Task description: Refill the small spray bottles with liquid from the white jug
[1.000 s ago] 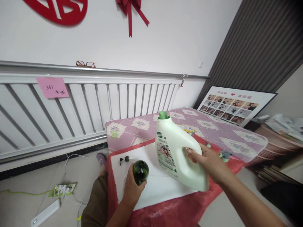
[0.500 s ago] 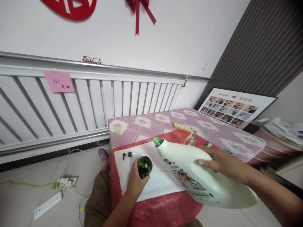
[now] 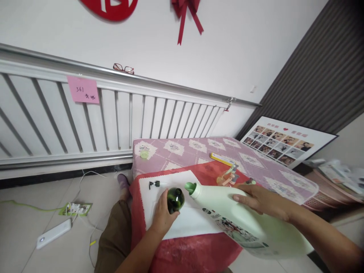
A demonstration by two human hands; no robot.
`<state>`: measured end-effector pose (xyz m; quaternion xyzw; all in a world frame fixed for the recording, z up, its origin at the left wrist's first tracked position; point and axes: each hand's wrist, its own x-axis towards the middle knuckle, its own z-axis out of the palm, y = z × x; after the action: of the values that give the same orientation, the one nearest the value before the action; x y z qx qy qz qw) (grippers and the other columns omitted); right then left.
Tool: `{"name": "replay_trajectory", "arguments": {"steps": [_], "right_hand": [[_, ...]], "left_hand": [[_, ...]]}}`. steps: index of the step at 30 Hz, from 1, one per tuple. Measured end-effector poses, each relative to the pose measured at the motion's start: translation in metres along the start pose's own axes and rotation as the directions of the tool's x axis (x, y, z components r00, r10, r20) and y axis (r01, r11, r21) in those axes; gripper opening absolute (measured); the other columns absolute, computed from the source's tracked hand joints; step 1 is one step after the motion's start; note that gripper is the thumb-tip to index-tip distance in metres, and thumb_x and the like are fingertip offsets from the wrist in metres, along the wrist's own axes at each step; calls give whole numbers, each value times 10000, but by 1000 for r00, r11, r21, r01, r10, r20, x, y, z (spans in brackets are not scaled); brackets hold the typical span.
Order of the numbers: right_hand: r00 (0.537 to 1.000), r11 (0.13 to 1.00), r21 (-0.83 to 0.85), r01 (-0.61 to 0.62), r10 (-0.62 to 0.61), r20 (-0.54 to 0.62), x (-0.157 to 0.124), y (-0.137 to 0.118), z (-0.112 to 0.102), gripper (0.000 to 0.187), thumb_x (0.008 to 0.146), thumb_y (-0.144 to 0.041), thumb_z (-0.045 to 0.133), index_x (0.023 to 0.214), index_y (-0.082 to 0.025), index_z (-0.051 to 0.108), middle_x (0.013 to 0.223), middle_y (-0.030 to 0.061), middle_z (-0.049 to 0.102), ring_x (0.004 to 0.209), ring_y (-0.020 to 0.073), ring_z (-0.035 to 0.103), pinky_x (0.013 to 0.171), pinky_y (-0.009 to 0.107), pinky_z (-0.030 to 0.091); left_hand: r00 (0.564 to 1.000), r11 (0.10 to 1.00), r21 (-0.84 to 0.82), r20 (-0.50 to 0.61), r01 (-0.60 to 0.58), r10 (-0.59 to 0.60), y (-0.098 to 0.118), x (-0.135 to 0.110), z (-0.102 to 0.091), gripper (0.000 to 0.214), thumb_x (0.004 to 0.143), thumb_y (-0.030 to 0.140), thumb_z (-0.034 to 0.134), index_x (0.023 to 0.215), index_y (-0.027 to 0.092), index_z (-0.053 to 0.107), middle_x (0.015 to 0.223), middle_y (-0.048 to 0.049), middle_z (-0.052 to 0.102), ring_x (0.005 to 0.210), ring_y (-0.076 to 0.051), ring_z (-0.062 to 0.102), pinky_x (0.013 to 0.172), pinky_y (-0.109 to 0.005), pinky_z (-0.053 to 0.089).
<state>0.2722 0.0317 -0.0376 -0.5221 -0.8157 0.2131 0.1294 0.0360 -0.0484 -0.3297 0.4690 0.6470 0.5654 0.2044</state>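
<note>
Dark green bottle [image 3: 175,200] — above the white sheet [image 3: 199,226]; left hand [image 3: 162,216] with fingers curled round its side. Large pale green jug [image 3: 241,227] — tipped over, green spout [image 3: 191,187] near the bottle, not touching; right hand [image 3: 263,201] clasping its upper side, fingertips hidden. Dark pump head [image 3: 154,184], lying on the sheet. Red cloth [image 3: 196,254], beneath the sheet.

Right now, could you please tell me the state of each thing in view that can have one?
Black pump: lying on the white sheet
Dark green bottle: pump off, held by the left hand
Pale green jug: uncapped, tilted, held by the right hand
Light green cap: lying on the floral cover
Power strip: plugs inserted
Glasses: resting on the pipe
Pink note: fixed to the radiator
</note>
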Motion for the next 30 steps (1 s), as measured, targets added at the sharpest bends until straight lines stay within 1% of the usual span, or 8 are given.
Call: {"name": "replay_trajectory", "arguments": {"steps": [2, 3, 6, 11, 19, 22, 27, 30], "right_hand": [[959, 997, -72, -28, 47, 280, 3, -1, -2, 431, 719, -629, 575, 722, -211, 683, 706, 57, 681, 527, 167, 573, 438, 254, 428], [937, 994, -103, -29, 63, 343, 4, -2, -2, 448, 762, -628, 529, 784, -209, 684, 757, 70, 684, 566, 174, 584, 455, 256, 438], [935, 988, -152, -4, 57, 350, 8, -3, -3, 457, 789, -626, 508, 812, -205, 685, 743, 72, 662, 588, 183, 588, 455, 255, 429], [933, 989, -150, -6, 59, 354, 12, -10, -2, 445, 739, -638, 557, 759, -213, 691, 671, 57, 644, 554, 184, 584, 428, 255, 416], [928, 982, -188, -5, 75, 364, 16, -21, 0, 425, 732, -639, 543, 711, -233, 668, 719, 58, 665, 565, 180, 598, 443, 265, 434], [925, 976, -217, -16, 97, 368, 18, -23, 1, 415, 702, -641, 569, 727, -246, 692, 730, 63, 694, 599, 200, 632, 454, 268, 442], [912, 966, -253, 45, 64, 406, 23, -22, 4, 439, 794, -610, 480, 828, -232, 702, 797, 85, 716, 663, 211, 671, 473, 253, 439], [915, 965, -257, 44, 64, 397, 23, -23, 4, 418, 792, -594, 493, 825, -232, 700, 800, 79, 719, 672, 202, 671, 492, 244, 437]], "left_hand": [[1000, 1000, 8, 7, 2, -2, -1, 0, 0, 922, 602, 174, 711, 1421, 196, 287, 1467, -126, 399, 1358, -289, 370, 1124, -454, 302], [1000, 1000, 13, 10, -2, 2, -1, 0, 0, 922, 603, 173, 710, 1422, 192, 287, 1468, -129, 398, 1356, -289, 371, 1124, -454, 302], [1000, 1000, 9, 9, -14, 14, -1, 0, 0, 920, 605, 170, 711, 1422, 191, 289, 1466, -129, 401, 1358, -291, 367, 1124, -458, 300], [1000, 1000, -13, 21, -6, 6, 1, 1, -1, 926, 592, 160, 713, 1420, 204, 301, 1457, -115, 415, 1354, -298, 373, 1124, -464, 304], [999, 1000, -7, 26, -27, 28, -1, 1, -1, 932, 590, 156, 711, 1423, 212, 296, 1456, -106, 415, 1355, -296, 370, 1128, -466, 301], [999, 1000, -11, 31, -23, 23, -2, 1, -1, 933, 592, 165, 717, 1422, 217, 296, 1455, -103, 415, 1354, -297, 370, 1124, -467, 305], [999, 1000, 0, 43, -27, 27, -1, 1, -1, 940, 597, 160, 716, 1430, 218, 286, 1456, -107, 411, 1352, -297, 368, 1124, -466, 302], [998, 1000, 1, 52, -29, 29, -1, 2, -2, 944, 598, 161, 718, 1433, 218, 282, 1459, -107, 406, 1353, -298, 363, 1124, -463, 300]]}}
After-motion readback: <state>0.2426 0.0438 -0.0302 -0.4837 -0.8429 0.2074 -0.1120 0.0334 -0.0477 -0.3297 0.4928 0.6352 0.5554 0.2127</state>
